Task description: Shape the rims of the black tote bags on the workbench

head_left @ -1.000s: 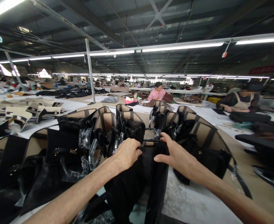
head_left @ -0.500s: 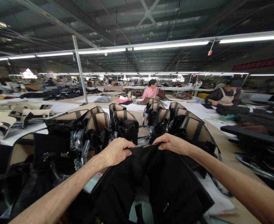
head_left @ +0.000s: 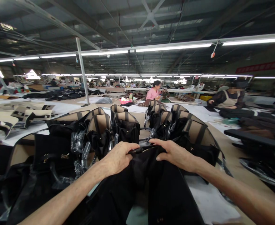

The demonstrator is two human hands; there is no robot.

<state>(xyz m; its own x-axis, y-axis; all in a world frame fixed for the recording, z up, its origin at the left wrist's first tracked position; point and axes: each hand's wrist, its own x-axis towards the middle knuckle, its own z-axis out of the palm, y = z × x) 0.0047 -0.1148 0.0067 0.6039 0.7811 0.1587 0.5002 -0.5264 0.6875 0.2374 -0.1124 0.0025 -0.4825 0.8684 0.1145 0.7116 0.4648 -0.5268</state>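
Observation:
A black fabric bag (head_left: 170, 187) hangs in front of me, its upper edge stretched between my hands. My left hand (head_left: 118, 157) pinches that edge at its left end, thumb below and index finger along the top. Over the right end of the edge, my right hand (head_left: 175, 153) has its thumb and fingers spread apart, with the thumb against the black fabric. Shadow hides much of the bag's lower part. Beyond my hands stand several black handbags (head_left: 128, 128) with beige linings and plastic-wrapped handles.
More black bags (head_left: 46, 162) crowd the left side. Cream and black panels (head_left: 34, 114) lie on the far left of the table. White paper (head_left: 212, 197) is under my right forearm. A person in pink (head_left: 152, 93) and another in an apron (head_left: 228, 99) work across the table.
My right thumb and fingers have spread apart from their pinch on the edge. The bag's lower part has shifted down and toward me. The person in pink no longer holds up a brown bag.

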